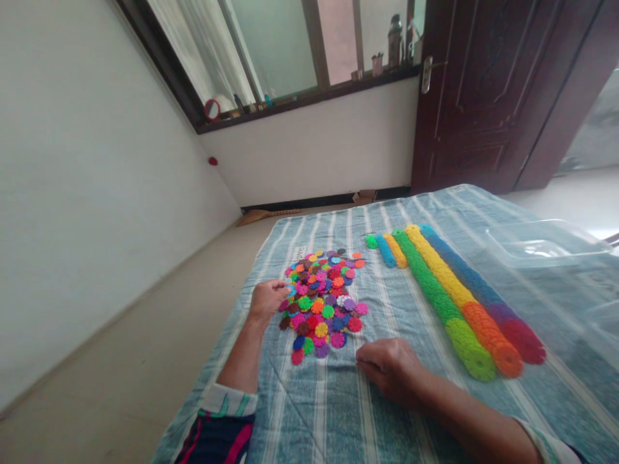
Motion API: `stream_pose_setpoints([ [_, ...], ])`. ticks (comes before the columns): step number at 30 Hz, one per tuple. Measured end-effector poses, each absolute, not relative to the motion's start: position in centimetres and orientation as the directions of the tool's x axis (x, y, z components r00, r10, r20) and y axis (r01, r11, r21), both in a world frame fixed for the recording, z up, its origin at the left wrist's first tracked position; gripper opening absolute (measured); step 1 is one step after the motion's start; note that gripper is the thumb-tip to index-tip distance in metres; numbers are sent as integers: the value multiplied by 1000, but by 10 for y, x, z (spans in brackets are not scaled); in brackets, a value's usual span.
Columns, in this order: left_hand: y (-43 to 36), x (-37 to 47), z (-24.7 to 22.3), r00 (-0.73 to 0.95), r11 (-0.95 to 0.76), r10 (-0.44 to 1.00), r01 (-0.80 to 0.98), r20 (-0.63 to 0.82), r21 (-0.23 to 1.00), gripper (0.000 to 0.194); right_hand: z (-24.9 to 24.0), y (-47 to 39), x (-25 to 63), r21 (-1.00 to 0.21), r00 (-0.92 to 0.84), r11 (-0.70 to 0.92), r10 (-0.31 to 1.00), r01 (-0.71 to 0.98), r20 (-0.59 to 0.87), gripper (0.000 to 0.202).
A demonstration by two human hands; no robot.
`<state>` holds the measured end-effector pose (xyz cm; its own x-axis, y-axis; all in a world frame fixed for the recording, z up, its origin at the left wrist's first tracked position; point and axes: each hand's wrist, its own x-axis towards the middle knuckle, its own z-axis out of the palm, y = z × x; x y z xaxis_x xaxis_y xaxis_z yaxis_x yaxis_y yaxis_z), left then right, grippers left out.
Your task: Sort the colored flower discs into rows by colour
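Observation:
A loose heap of notched plastic discs (316, 306) in many colours lies on the striped cloth. At the heap's left edge, my left hand (267, 300) pinches a light blue notched disc (291, 290) at its fingertips. My right hand (391, 368) rests closed on the cloth, just right of the heap's near end; whatever its fingers may hold is hidden. Farther right lie long rows of overlapping discs: a green row (428, 280), a yellow row (438, 270) ending in orange, and a blue row (459, 270) ending in purple and red.
Short blue (385, 250) and yellow rows (396, 250) lie beside a few green discs (371, 241). A clear plastic box (541, 254) stands on the right of the cloth-covered surface (309, 412). Beyond are a wall, a windowsill with small items and a dark door (488, 90).

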<state>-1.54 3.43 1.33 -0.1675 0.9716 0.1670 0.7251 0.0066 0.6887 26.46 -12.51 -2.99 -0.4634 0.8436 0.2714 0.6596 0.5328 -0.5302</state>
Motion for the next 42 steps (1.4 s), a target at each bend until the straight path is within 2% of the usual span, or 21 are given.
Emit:
stream_pose_setpoints([
  [5,35,-20,17,-127,-8,974,810,187,586,16,-30,-125,264,-526,-449,526,849,668,278,23],
  [11,32,-17,17,-120,22,981,845,150,535,13,-30,-124,264,-513,-460,535,844,672,277,23],
  [18,36,-15,20,-132,17,979,816,157,577,11,-25,-122,263,-487,-439,514,857,706,268,18],
  [23,31,-3,29,-161,-18,971,685,175,728,18,-24,-121,262,-488,-438,512,859,707,266,16],
  [26,28,24,37,-75,-87,984,598,163,797,23,-27,-118,261,-509,-432,512,859,692,276,16],
  [29,29,67,41,57,-154,987,576,149,803,20,-28,-116,260,-547,-415,490,871,679,264,15],
  [34,44,148,33,302,-313,941,612,151,726,12,-22,-112,260,-626,-379,436,896,646,232,16],
  [42,75,214,15,424,-432,888,643,176,633,18,-15,-110,261,-658,-389,417,899,627,199,19],
])
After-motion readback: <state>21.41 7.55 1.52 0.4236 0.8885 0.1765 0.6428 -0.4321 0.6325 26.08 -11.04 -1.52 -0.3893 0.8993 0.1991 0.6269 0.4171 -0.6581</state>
